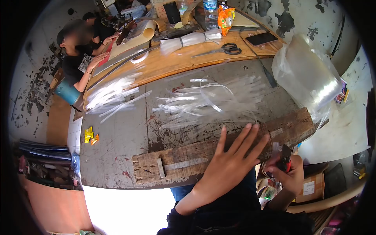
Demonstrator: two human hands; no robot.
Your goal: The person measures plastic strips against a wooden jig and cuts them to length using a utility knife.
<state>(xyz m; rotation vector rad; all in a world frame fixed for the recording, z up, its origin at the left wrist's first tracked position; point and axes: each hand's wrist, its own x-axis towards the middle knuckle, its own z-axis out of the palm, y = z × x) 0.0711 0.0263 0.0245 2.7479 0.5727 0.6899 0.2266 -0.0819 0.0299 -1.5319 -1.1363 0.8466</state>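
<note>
- And there's the widest room, bare desk [113, 156] between the wrappers [89, 135] and the board [145, 168]!
- A slimmer lane runs right, between the middle strips [211, 102] and the board, and the left hand [231, 168] blocks its far end!
- Low bump here: the metal bar [161, 168] sits across the board!
- Tight squeeze between the left strips [113, 92] and middle strips!
- Right side, the bulky plastic roll [309, 74] walls it off, the cable [267, 74] dangling just beside!
</note>
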